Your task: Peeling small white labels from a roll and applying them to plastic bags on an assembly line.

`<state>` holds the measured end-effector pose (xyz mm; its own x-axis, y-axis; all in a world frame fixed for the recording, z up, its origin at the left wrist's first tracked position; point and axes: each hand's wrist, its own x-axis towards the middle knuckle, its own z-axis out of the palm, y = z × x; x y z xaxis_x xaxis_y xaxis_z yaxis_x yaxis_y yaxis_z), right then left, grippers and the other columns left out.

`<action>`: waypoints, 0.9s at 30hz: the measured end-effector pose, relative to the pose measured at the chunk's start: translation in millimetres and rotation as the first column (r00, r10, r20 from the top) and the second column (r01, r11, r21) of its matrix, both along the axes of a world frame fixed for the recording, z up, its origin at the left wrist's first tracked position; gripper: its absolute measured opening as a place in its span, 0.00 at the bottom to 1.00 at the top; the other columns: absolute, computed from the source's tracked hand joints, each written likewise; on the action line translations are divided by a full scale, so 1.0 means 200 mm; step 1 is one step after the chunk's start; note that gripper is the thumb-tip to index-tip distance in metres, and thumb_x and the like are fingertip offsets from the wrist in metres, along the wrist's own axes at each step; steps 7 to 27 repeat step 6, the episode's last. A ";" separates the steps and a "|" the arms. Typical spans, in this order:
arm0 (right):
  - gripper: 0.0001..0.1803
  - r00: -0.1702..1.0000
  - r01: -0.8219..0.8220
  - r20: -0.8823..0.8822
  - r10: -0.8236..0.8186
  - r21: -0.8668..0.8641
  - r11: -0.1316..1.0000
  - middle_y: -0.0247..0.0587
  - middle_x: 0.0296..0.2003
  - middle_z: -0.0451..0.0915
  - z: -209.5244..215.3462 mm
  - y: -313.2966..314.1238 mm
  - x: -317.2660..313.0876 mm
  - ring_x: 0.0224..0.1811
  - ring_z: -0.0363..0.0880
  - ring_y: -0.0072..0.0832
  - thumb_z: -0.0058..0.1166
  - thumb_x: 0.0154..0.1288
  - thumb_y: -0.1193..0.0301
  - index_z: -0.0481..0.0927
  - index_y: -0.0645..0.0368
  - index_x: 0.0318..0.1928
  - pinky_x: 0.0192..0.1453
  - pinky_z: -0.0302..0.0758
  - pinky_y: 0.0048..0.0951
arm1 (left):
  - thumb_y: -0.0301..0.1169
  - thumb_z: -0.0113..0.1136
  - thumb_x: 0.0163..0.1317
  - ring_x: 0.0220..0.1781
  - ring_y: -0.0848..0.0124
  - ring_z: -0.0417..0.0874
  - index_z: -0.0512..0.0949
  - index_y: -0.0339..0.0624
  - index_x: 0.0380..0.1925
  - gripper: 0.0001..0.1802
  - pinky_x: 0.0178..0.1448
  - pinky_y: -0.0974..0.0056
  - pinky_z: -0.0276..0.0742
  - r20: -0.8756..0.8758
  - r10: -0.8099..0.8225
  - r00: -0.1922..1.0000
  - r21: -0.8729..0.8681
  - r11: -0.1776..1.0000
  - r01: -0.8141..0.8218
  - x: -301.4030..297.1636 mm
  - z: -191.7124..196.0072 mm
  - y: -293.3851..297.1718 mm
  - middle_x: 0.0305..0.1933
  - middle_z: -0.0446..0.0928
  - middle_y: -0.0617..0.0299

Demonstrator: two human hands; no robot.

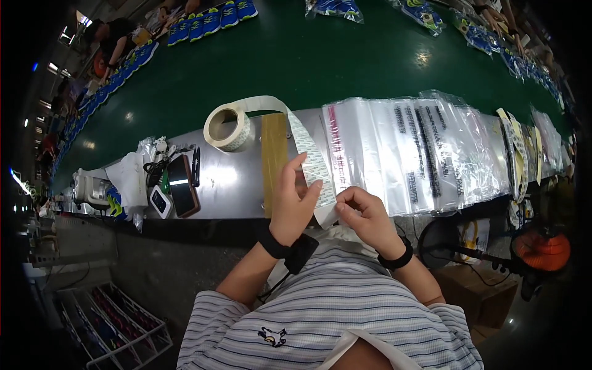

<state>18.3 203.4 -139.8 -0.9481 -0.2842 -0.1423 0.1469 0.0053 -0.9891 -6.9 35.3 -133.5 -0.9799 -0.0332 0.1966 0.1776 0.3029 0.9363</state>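
Observation:
A roll of white stickers stands at the metal table's far edge. Its sticker strip arches off the roll and runs down toward my body, small print covering it. My left hand lies along the strip's left side, index finger stretched out and thumb apart, the thumb tip over the strip. With fingers curled into a pinch, my right hand is at the strip's near end; a small sticker between the fingertips cannot be made out. A brown tape band lies on the table left of the strip.
Clear plastic bags are stacked at right. A phone, white device and pens lie left. Beyond runs a green conveyor belt with blue shoes. An orange fan stands at lower right.

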 end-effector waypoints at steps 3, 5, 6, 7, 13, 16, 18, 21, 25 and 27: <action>0.05 0.997 0.051 -0.051 -0.049 0.022 0.998 0.32 0.30 0.76 -0.01 0.01 -0.01 0.29 0.70 0.16 0.53 0.65 0.75 0.77 0.63 0.38 0.33 0.67 0.18 | 0.24 0.59 0.57 0.45 0.63 0.77 0.73 0.37 0.47 0.17 0.51 0.65 0.72 -0.298 -0.051 0.953 -0.513 0.851 -0.114 0.07 0.07 -0.02 0.43 0.75 0.56; 0.05 0.994 0.028 -0.111 -0.023 0.040 0.999 0.33 0.32 0.77 -0.01 0.01 -0.03 0.30 0.71 0.17 0.54 0.65 0.74 0.78 0.62 0.39 0.35 0.68 0.18 | 0.30 0.65 0.53 0.45 0.62 0.77 0.79 0.39 0.30 0.08 0.51 0.60 0.73 -0.001 -0.115 0.993 -0.337 0.935 0.108 0.12 0.07 -0.02 0.37 0.76 0.61; 0.05 0.985 0.003 -0.173 0.008 0.064 0.998 0.33 0.34 0.78 -0.01 0.00 -0.04 0.31 0.73 0.19 0.55 0.64 0.73 0.78 0.61 0.39 0.36 0.70 0.19 | 0.32 0.65 0.56 0.46 0.62 0.77 0.79 0.43 0.35 0.09 0.50 0.62 0.73 0.224 -0.181 0.958 -0.118 0.970 0.211 0.12 0.10 -0.01 0.38 0.76 0.59; 0.05 0.985 0.003 -0.173 0.008 0.064 0.998 0.33 0.34 0.78 -0.01 0.00 -0.04 0.31 0.73 0.19 0.55 0.64 0.73 0.78 0.61 0.39 0.36 0.70 0.19 | 0.32 0.65 0.56 0.46 0.62 0.77 0.79 0.43 0.35 0.09 0.50 0.62 0.73 0.224 -0.181 0.958 -0.118 0.970 0.211 0.12 0.10 -0.01 0.38 0.76 0.59; 0.05 0.985 0.003 -0.173 0.008 0.064 0.998 0.33 0.34 0.78 -0.01 0.00 -0.04 0.31 0.73 0.19 0.55 0.64 0.73 0.78 0.61 0.39 0.36 0.70 0.19 | 0.32 0.65 0.56 0.46 0.62 0.77 0.79 0.43 0.35 0.09 0.50 0.62 0.73 0.224 -0.181 0.958 -0.118 0.970 0.211 0.12 0.10 -0.01 0.38 0.76 0.59; 0.05 0.985 0.003 -0.173 0.008 0.064 0.998 0.33 0.34 0.78 -0.01 0.00 -0.04 0.31 0.73 0.19 0.55 0.64 0.73 0.78 0.61 0.39 0.36 0.70 0.19 | 0.32 0.65 0.56 0.46 0.62 0.77 0.79 0.43 0.35 0.09 0.50 0.62 0.73 0.224 -0.181 0.958 -0.118 0.970 0.211 0.12 0.10 -0.01 0.38 0.76 0.59; 0.05 0.985 0.003 -0.173 0.008 0.064 0.998 0.33 0.34 0.78 -0.01 0.00 -0.04 0.31 0.73 0.19 0.55 0.64 0.73 0.78 0.61 0.39 0.36 0.70 0.19 | 0.32 0.65 0.56 0.46 0.62 0.77 0.79 0.43 0.35 0.09 0.50 0.62 0.73 0.224 -0.181 0.958 -0.118 0.970 0.211 0.12 0.10 -0.01 0.38 0.76 0.59; 0.05 0.985 0.003 -0.173 0.008 0.064 0.998 0.33 0.34 0.78 -0.01 0.00 -0.04 0.31 0.73 0.19 0.55 0.64 0.73 0.78 0.61 0.39 0.36 0.70 0.19 | 0.32 0.65 0.56 0.46 0.62 0.77 0.79 0.43 0.35 0.09 0.50 0.62 0.73 0.224 -0.181 0.958 -0.118 0.970 0.211 0.12 0.10 -0.01 0.38 0.76 0.59; 0.05 0.985 0.003 -0.173 0.008 0.064 0.998 0.33 0.34 0.78 -0.01 0.00 -0.04 0.31 0.73 0.19 0.55 0.64 0.73 0.78 0.61 0.39 0.36 0.70 0.19 | 0.32 0.65 0.56 0.46 0.62 0.77 0.79 0.43 0.35 0.09 0.50 0.62 0.73 0.224 -0.181 0.958 -0.118 0.970 0.211 0.12 0.10 -0.01 0.38 0.76 0.59; 0.05 0.985 0.003 -0.173 0.008 0.064 0.998 0.33 0.34 0.78 -0.01 0.00 -0.04 0.31 0.73 0.19 0.55 0.64 0.73 0.78 0.61 0.39 0.36 0.70 0.19 | 0.32 0.65 0.56 0.46 0.62 0.77 0.79 0.43 0.35 0.09 0.50 0.62 0.73 0.224 -0.181 0.958 -0.118 0.970 0.211 0.12 0.10 -0.01 0.38 0.76 0.59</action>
